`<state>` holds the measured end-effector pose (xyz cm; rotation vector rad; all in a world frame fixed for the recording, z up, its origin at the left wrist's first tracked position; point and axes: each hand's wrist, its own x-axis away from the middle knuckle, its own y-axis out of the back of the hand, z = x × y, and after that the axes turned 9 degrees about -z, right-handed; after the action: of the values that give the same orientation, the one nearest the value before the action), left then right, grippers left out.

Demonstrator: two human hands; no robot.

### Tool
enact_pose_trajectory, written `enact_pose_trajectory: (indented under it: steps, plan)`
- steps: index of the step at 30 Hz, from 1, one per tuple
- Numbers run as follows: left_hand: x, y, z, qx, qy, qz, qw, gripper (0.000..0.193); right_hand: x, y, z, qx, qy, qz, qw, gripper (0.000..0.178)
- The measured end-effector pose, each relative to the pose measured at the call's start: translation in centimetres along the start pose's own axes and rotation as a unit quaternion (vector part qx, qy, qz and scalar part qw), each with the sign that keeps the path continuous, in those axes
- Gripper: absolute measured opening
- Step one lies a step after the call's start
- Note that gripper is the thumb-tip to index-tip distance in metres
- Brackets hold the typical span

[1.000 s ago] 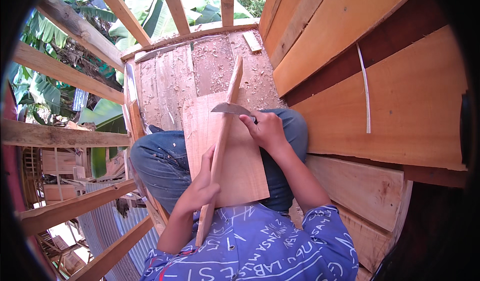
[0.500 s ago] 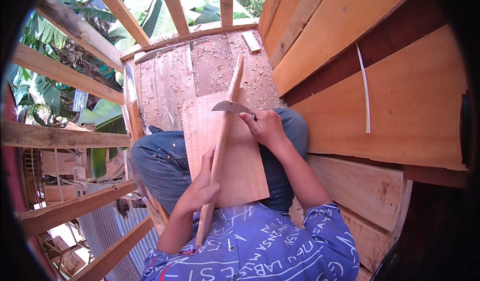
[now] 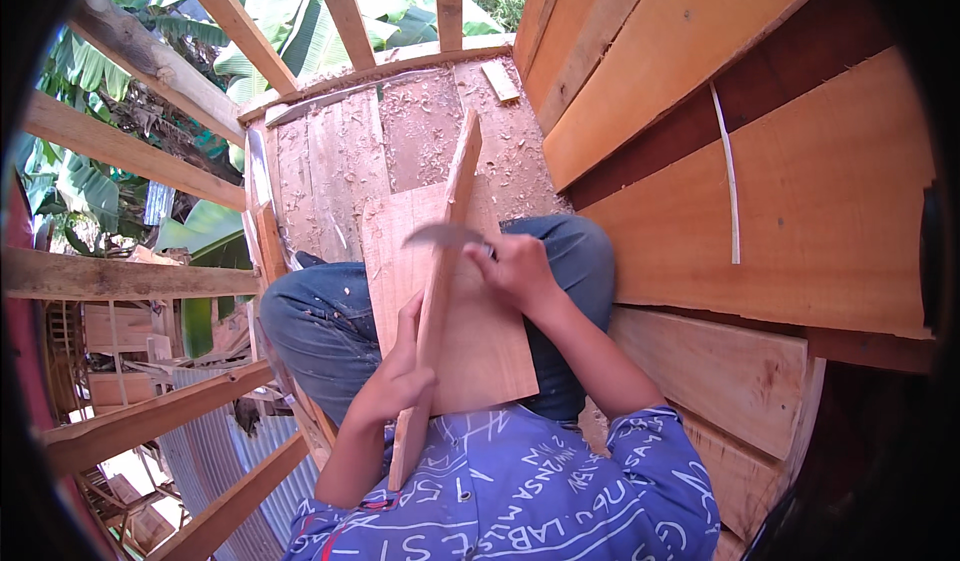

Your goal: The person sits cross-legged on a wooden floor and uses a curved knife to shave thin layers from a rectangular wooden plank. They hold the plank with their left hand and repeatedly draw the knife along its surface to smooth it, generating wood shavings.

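My left hand (image 3: 402, 369) grips a long, narrow wooden strip (image 3: 445, 256) near its lower part, fingers wrapped round it. The strip stands on edge and slants from my shirt away over my lap. In my right hand (image 3: 515, 269) is a knife with a curved blade (image 3: 440, 236), its handle mostly hidden in my fist. The blade, slightly blurred, lies across the strip around mid-length. Under the strip a flat rectangular board (image 3: 490, 351) rests on my legs.
Wood shavings litter the plank floor (image 3: 330, 171) ahead, where a small wood offcut (image 3: 499, 81) lies. Wooden rails (image 3: 130, 269) stand at the left and front, with banana leaves beyond. Orange-brown plank walls (image 3: 780, 201) rise close on my right.
My right hand has drawn the knife a little toward me along the strip. The left hand stays in nearly the same place; the strip has tilted slightly.
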<state>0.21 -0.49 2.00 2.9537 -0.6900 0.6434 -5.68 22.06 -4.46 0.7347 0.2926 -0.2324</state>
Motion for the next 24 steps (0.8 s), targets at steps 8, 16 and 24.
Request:
enact_pose_trajectory:
  steps: [8, 16, 24]
  plan:
    - [-0.3, -0.2, -0.3, 0.007, 0.011, 0.002, 1.0, 0.1, -0.4, -0.3, -0.4, -0.021, -0.072, 0.018, 0.997, 0.05]
    - [-0.4, -0.1, 0.4, -0.002, -0.015, -0.005, 1.0, 0.099, -0.7, -0.7, -1.7, -0.054, -0.013, 0.023, 0.998, 0.046]
    - [-0.7, 0.2, 1.3, 0.043, -0.026, 0.014, 0.999, 0.1, -1.0, 0.1, -0.3, -0.133, -0.184, 0.069, 0.971, 0.051]
